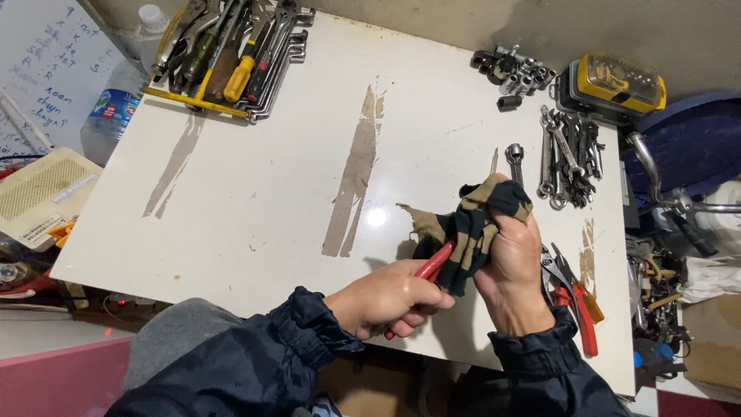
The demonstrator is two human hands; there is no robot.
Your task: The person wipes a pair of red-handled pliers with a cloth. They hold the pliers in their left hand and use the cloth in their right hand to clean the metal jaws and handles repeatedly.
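Note:
My left hand (390,301) grips the red handles of a plier-like tool (432,266) near the white table's front edge. My right hand (513,266) holds a dark blue and tan striped cloth (471,224) wrapped over the tool's head, which is hidden inside the cloth. Both hands meet above the table (255,193), sleeves in dark blue jacket fabric.
A yellow tray of pliers and wrenches (231,54) sits at the back left. Sockets (517,73), a row of spanners (567,154) and a yellow case (617,85) lie at the back right. Red-handled snips (575,297) rest beside my right wrist. A water bottle (116,100) stands off the left edge.

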